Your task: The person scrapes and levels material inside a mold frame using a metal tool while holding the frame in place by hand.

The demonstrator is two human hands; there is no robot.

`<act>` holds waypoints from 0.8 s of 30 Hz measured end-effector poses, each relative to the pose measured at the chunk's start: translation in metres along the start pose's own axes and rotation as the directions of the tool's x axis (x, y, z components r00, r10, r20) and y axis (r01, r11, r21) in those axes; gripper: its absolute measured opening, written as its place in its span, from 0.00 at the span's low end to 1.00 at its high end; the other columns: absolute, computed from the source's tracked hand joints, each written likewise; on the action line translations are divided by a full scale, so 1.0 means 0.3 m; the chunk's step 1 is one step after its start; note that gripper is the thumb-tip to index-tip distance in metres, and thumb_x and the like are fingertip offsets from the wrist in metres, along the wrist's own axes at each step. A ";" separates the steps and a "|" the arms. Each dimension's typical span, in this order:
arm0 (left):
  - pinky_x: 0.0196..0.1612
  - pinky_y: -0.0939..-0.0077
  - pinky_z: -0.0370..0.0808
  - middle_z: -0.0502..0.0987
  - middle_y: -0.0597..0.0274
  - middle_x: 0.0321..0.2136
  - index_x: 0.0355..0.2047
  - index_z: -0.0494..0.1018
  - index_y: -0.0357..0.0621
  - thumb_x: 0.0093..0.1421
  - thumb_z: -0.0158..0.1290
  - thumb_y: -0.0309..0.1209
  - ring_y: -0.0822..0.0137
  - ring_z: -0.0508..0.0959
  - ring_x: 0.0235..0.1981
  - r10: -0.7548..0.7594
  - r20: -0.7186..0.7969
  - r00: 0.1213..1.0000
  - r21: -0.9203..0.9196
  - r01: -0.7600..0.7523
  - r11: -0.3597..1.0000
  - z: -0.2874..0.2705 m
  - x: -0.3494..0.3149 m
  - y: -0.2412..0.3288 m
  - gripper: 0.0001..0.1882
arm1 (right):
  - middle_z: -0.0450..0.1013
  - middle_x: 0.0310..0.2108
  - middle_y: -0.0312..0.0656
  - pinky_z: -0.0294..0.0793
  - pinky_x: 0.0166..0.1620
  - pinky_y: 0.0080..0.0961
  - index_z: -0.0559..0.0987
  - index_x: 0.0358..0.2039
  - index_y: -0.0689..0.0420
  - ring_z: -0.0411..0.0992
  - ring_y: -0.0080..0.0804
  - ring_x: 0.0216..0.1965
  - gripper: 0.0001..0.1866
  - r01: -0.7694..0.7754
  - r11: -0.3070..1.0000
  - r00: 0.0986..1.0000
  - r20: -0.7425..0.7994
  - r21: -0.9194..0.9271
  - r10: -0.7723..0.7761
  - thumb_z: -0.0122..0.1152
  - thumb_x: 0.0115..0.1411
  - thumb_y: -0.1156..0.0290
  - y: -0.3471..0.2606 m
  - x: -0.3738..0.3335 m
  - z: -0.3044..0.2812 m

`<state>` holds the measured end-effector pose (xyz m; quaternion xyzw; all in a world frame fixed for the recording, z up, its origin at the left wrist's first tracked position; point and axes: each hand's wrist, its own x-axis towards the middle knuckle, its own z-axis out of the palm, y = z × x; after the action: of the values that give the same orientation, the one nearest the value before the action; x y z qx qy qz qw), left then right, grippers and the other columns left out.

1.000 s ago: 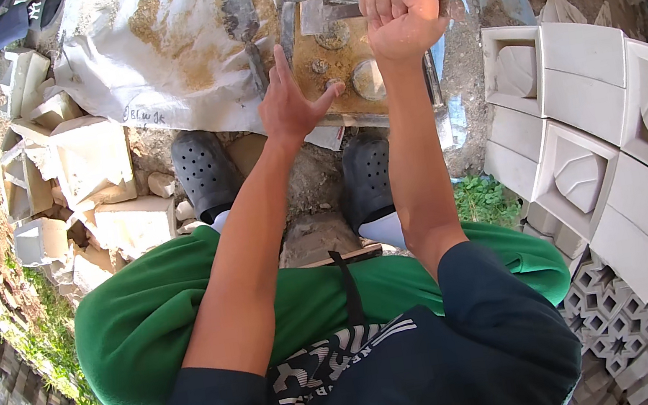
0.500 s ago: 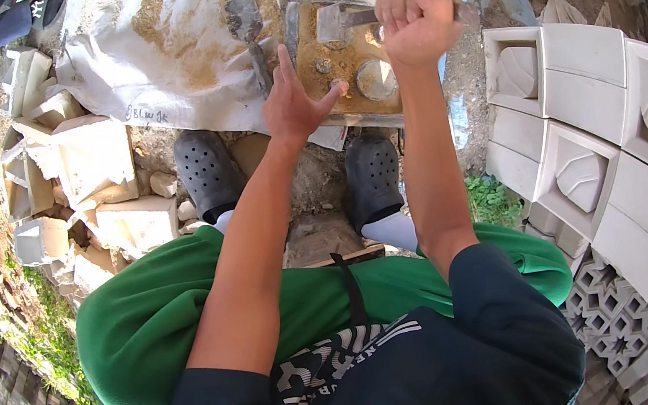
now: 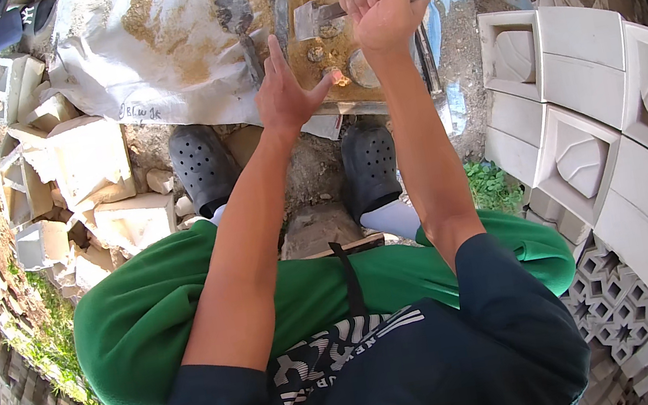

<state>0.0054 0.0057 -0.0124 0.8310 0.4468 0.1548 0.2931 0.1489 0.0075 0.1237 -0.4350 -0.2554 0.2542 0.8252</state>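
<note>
My right hand (image 3: 383, 11) is wrapped round the handle of a hammer (image 3: 306, 21). Its blocky metal head hangs over a shallow metal-framed tray (image 3: 428, 59) with a rusty brown surface. My left hand (image 3: 286, 96) lies at the tray's near left corner, fingers stretched and thumb spread toward the middle, holding nothing. Near the thumb tip is a small orange-brown crumbled patch (image 3: 339, 78). A pale round disc (image 3: 361, 69) sits in the tray, partly behind my right wrist. Left of the tray, a flat-bladed trowel (image 3: 234, 11) rests on a dusty white sheet (image 3: 121, 73).
Stacked pale moulded blocks (image 3: 588, 76) stand to the right, with star-patterned openwork blocks (image 3: 616, 305) below. Broken pale pieces (image 3: 88, 159) are heaped at left. My feet in dark clogs (image 3: 203, 171) flank the near ground. Another person's dark shoe (image 3: 41, 11) shows at upper left.
My right hand and the hammer have shifted left and slightly farther away, over the tray. My left hand keeps nearly the same spread pose beside it.
</note>
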 end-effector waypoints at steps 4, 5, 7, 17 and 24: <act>0.41 0.58 0.76 0.68 0.38 0.51 0.65 0.42 0.30 0.44 0.62 0.62 0.45 0.75 0.46 -0.040 0.089 0.995 -0.041 0.044 0.998 -0.016 0.005 0.020 0.65 | 0.55 0.08 0.32 0.48 0.14 0.21 0.57 0.08 0.55 0.51 0.18 0.09 0.19 0.089 0.995 0.996 -0.016 0.051 -0.088 0.48 0.53 0.77 0.023 -0.014 -0.018; 0.41 0.58 0.76 0.68 0.38 0.51 0.65 0.42 0.30 0.44 0.62 0.63 0.45 0.75 0.46 -0.031 0.089 0.996 -0.042 0.034 0.999 -0.009 0.006 0.022 0.65 | 0.55 0.08 0.32 0.48 0.14 0.21 0.58 0.08 0.56 0.51 0.18 0.09 0.18 0.129 0.991 0.991 -0.034 0.016 -0.129 0.48 0.53 0.77 0.059 -0.013 -0.025; 0.41 0.58 0.76 0.68 0.38 0.51 0.65 0.42 0.30 0.44 0.62 0.63 0.45 0.75 0.45 -0.025 0.082 0.996 -0.040 0.028 0.999 -0.004 0.011 0.017 0.65 | 0.54 0.08 0.31 0.48 0.15 0.21 0.58 0.09 0.56 0.50 0.19 0.09 0.18 0.064 0.998 0.998 -0.022 0.020 -0.064 0.47 0.54 0.78 0.066 0.010 -0.006; 0.35 0.59 0.76 0.71 0.43 0.45 0.65 0.44 0.30 0.43 0.61 0.64 0.47 0.77 0.39 -0.031 0.038 0.999 0.002 0.031 1.000 0.003 0.000 -0.004 0.64 | 0.54 0.10 0.30 0.51 0.15 0.21 0.62 0.14 0.52 0.52 0.20 0.10 0.14 -0.145 0.989 0.986 -0.081 -0.006 0.144 0.49 0.55 0.75 0.043 0.076 -0.001; 0.32 0.60 0.77 0.72 0.46 0.42 0.66 0.45 0.33 0.43 0.60 0.64 0.49 0.79 0.36 -0.038 0.014 0.999 0.010 0.038 0.999 0.013 0.008 -0.003 0.63 | 0.58 0.11 0.30 0.50 0.15 0.19 0.67 0.16 0.55 0.54 0.16 0.11 0.12 -0.023 0.980 1.000 0.013 -0.199 0.026 0.50 0.57 0.76 0.056 0.103 0.075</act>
<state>0.0081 0.0066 -0.0160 0.8249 0.4610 0.1412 0.2952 0.1541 0.0487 0.1266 -0.5165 -0.2807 0.2412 0.7722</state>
